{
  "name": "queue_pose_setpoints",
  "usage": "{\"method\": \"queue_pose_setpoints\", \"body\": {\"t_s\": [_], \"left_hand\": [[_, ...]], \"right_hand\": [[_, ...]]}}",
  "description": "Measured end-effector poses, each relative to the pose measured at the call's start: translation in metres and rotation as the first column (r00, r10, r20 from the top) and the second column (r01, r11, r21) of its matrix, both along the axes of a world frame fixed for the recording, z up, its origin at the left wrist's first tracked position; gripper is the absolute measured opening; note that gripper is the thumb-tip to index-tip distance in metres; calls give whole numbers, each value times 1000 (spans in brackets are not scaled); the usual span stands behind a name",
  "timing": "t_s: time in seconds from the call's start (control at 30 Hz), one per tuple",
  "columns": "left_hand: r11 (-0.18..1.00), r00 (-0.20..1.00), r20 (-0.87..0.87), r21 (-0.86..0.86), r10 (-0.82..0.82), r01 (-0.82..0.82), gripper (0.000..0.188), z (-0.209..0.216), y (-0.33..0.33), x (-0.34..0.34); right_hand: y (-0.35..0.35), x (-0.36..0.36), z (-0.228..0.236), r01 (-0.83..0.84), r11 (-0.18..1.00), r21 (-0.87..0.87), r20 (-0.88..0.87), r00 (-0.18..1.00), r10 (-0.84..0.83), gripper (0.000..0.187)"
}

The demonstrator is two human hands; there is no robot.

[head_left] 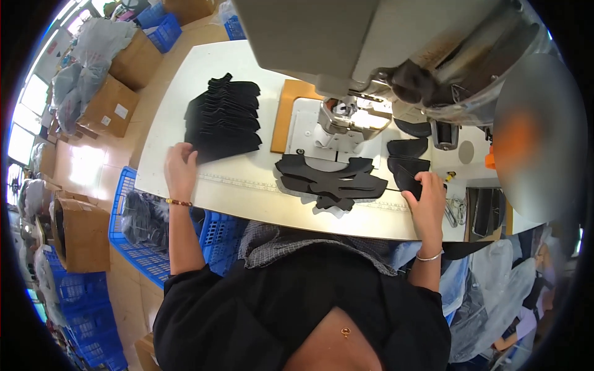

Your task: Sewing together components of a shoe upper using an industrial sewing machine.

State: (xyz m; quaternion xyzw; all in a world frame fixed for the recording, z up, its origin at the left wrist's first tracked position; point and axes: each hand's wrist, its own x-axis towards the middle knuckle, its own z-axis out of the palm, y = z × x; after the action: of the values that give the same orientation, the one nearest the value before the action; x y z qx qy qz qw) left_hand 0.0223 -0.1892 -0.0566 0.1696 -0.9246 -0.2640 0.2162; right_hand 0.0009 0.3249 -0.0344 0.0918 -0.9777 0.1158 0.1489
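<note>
A stack of fanned black fabric pieces [226, 120] lies on the left of the white table. Beside its near left corner is my left hand [180, 170], fingers loosely bent and thumb apart, nothing visible in it. My right hand [429, 201] is closed on a curved black fabric piece [405, 178] at the table's right, thumb and fingers at its edge. More dark pieces [406, 147] lie just beyond it. Between my hands, curved black cut pieces [331, 179] overlap in a loose pile before the sewing machine [346, 120]. The part of the piece under my right fingers is hidden.
The machine's large head [322, 43] overhangs the table's far side. A printed ruler strip [241, 181] runs along the near edge. Metal tools [455, 211] lie by my right hand. A blue basket [145, 253] stands below left; cardboard boxes [108, 105] line the floor.
</note>
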Motion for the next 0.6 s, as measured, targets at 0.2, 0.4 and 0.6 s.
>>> {"method": "queue_pose_setpoints", "body": {"t_s": [0.2,0.4,0.6], "left_hand": [[829,823,-164,-258,-544,496,22,29,98,-15],[518,526,16,-151,-850,842,15,34,151,-36],[418,450,199,-181,-871,890,10,42,154,-49]], "right_hand": [[1,-3,-17,-38,990,-138,-30,999,34,32],[-9,-5,-13,-135,973,-189,-125,986,113,13],[-32,-14,42,-315,899,-305,-200,944,263,18]]}}
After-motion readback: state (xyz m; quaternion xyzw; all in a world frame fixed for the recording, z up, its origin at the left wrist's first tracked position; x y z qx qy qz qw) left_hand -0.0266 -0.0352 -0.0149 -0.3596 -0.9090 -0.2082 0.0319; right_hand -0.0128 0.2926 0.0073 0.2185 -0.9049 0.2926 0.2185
